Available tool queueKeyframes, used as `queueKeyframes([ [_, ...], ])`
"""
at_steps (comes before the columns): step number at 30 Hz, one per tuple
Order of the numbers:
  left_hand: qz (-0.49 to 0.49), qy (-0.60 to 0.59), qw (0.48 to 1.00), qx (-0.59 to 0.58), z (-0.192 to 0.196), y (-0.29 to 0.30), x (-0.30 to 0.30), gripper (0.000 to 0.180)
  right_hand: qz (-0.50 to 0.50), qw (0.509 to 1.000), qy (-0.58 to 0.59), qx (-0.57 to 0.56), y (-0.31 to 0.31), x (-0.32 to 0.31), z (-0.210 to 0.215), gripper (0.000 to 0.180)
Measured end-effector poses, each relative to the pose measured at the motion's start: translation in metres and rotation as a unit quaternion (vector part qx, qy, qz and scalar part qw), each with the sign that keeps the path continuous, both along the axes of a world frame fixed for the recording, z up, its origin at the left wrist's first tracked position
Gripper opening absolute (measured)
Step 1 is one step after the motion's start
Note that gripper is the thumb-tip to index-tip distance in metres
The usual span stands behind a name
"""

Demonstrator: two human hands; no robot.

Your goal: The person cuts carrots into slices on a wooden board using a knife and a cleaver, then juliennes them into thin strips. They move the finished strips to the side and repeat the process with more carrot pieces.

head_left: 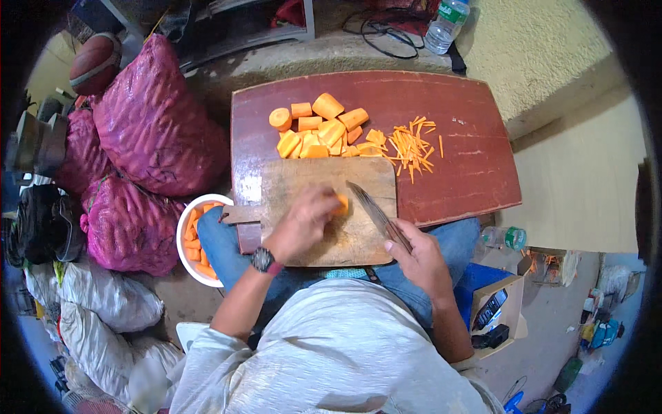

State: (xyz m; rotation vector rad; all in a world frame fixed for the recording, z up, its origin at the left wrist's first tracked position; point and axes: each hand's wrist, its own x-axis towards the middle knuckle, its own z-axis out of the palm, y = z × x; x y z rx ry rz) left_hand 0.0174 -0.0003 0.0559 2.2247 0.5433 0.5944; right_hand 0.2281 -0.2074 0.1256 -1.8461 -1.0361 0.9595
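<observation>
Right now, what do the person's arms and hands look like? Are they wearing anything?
The left hand has no glove, but a round, dark watch with a reddish strap at its wrist. The right hand has no glove and no watch. The left sleeve is whitish and ends near the elbow.

A red table (pixel 476 172) bears a wooden cutting board (pixel 289 176), carrot chunks (pixel 332 131) and thin carrot strips (pixel 412 145).
</observation>
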Motion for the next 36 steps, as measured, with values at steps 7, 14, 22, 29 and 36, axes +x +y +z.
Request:
queueKeyframes([
  [7,0.071,0.032,0.991,0.109,-0.010,-0.034,-0.035,0.028,0.118,0.993,-0.020,0.001,0.014,-0.009,0.002,0.040],
  [14,0.055,0.072,0.983,0.161,-0.018,-0.039,-0.041,0.031,0.149,0.985,-0.011,-0.081,0.007,-0.019,0.020,0.032],
  [22,0.018,0.089,0.977,0.193,-0.015,-0.049,-0.032,0.042,0.175,0.974,-0.132,-0.054,0.009,-0.043,0.011,0.040],
  [29,0.000,0.101,0.969,0.224,-0.019,-0.049,-0.035,0.036,0.209,0.955,-0.131,-0.165,0.010,-0.050,0.022,0.042],
  [36,0.010,0.095,0.971,0.219,-0.021,-0.048,-0.035,0.035,0.221,0.961,-0.139,-0.094,0.025,-0.050,0.005,0.034],
])
